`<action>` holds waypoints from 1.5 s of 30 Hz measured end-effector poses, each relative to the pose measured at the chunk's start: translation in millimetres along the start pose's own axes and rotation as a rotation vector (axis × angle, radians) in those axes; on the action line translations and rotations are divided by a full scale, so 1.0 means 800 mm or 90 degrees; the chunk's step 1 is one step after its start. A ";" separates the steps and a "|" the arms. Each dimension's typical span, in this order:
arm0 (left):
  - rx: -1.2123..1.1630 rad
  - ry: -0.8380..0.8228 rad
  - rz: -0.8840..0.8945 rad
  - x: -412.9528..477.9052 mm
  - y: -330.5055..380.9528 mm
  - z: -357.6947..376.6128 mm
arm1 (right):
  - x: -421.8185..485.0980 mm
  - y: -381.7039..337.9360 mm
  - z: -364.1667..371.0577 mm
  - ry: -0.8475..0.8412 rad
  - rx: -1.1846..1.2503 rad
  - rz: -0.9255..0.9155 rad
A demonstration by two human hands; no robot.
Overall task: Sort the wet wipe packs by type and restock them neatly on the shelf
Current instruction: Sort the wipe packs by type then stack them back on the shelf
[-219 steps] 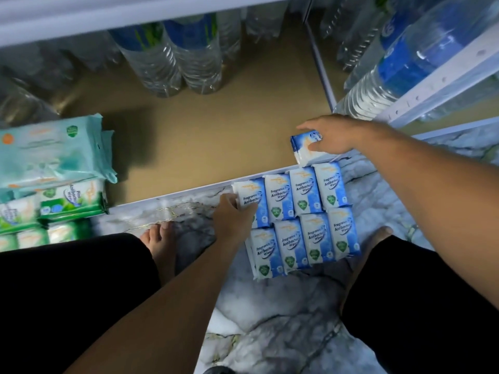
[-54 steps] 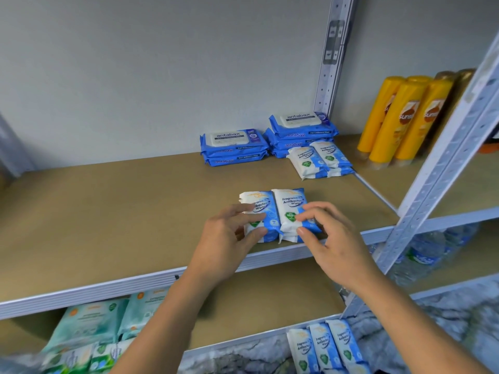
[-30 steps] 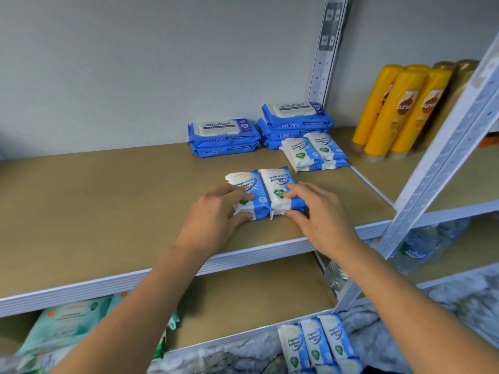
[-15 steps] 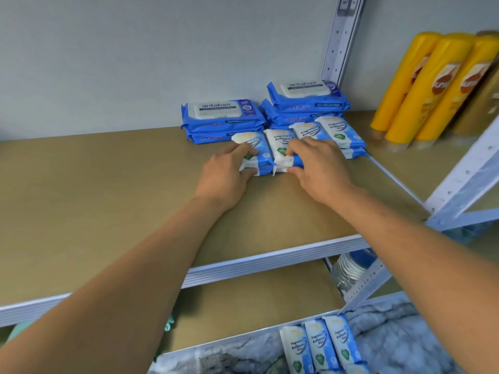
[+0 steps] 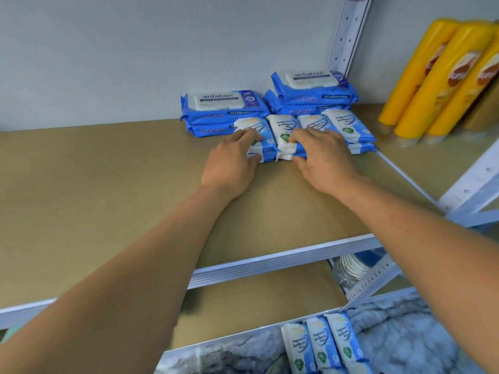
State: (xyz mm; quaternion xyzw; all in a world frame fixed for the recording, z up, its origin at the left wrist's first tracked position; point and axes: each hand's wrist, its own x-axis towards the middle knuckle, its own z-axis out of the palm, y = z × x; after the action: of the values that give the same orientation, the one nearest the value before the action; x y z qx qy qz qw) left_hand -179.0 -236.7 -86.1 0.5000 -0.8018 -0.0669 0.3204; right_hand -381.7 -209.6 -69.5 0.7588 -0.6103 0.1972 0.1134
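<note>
Reaching up-frame with both bare forearms, pinching small blue-and-white plastic wipe packs [image 5: 283, 128] with left hand [image 5: 232, 163] and right hand [image 5: 323, 155], fingers curled on top.

Yellow bottles [image 5: 437, 76] with brown labels stand tilted and touching one another at 2 o'clock. A plain pale wall [image 5: 135, 49] fills 11 to 12 o'clock. At 4 o'clock a ribbed clear plastic bottle [image 5: 351, 268] shows low down, with grey-veined marble floor [image 5: 405, 336] at 5 o'clock.

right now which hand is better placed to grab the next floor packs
Right, probably. The floor packs lie low on the right, under that arm, nearer the right hand; the left hand would have to cross over.
</note>
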 end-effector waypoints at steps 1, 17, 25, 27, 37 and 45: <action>0.009 -0.005 0.004 -0.001 -0.001 0.000 | -0.002 -0.001 -0.006 -0.029 -0.001 0.013; 0.028 -0.216 0.191 -0.079 0.147 0.016 | -0.187 0.024 -0.086 0.109 0.139 0.175; 0.128 -0.269 0.212 -0.083 0.145 0.024 | -0.340 0.057 -0.047 0.118 0.158 0.280; 0.143 -0.222 0.253 -0.088 0.148 0.025 | -0.373 0.057 -0.023 0.081 0.190 0.318; 0.048 0.015 0.429 -0.250 0.144 0.126 | -0.485 0.077 0.104 -0.177 0.235 0.415; -0.069 -0.291 -0.029 -0.382 0.068 0.269 | -0.517 0.099 0.181 -0.315 0.253 0.486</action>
State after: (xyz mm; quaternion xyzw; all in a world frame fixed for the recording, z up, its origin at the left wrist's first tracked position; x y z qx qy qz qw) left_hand -255.4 2.4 -368.4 0.4718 -0.8373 -0.2287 0.1551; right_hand -508.7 76.6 -385.8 0.5123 -0.8038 0.1512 -0.2619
